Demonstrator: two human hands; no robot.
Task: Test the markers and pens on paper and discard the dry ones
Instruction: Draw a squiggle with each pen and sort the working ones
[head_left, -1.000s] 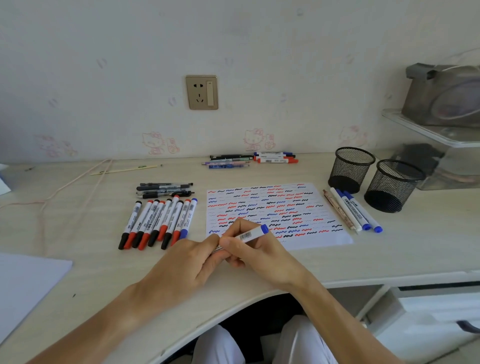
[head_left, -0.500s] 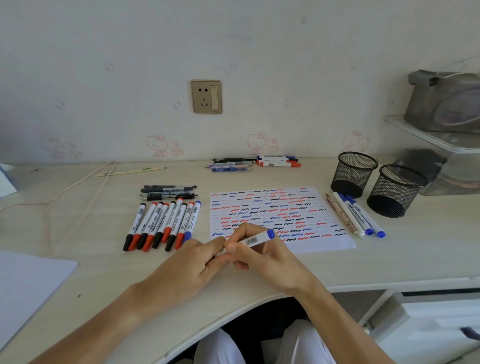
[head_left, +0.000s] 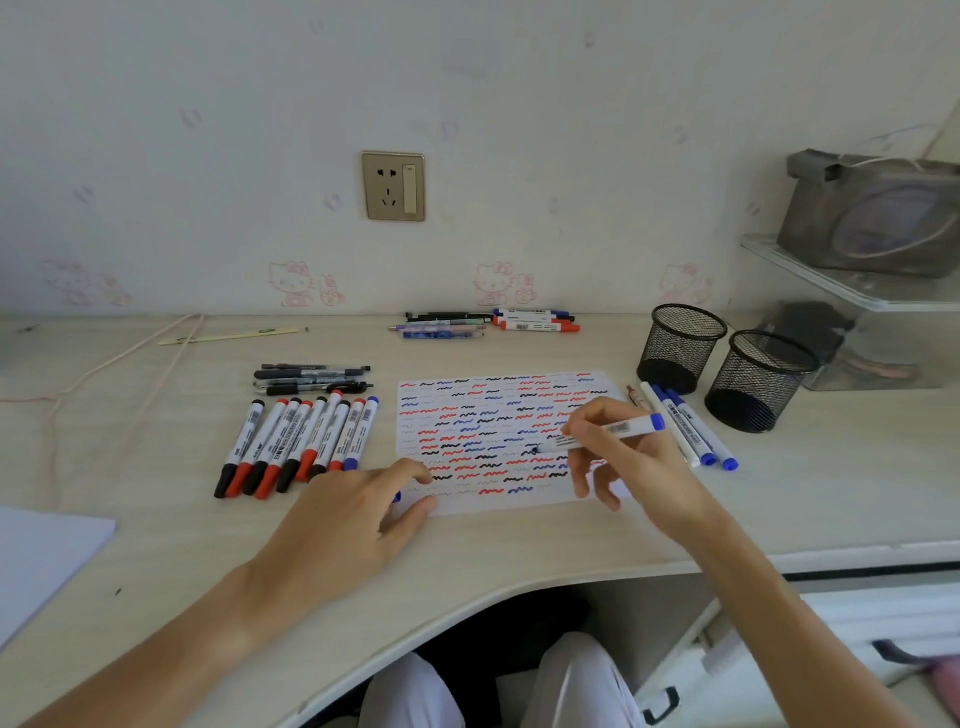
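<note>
A white paper covered in red, blue and black squiggles lies mid-desk. My right hand grips an uncapped blue marker, its tip touching the paper's right part. My left hand rests on the paper's lower left corner, fingers curled round a blue cap that barely shows. A row of several red, black and blue markers lies left of the paper, with black pens above it. Blue markers lie to the right of the paper.
Two black mesh cups stand at the right. More pens and markers lie by the wall. A white sheet sits at the near left, a pink cable at the far left, a clear shelf far right.
The hands came apart: the cap came off in my left hand. My right hand carried the marker right and set its tip on the paper. My left hand settled on the paper's corner.
</note>
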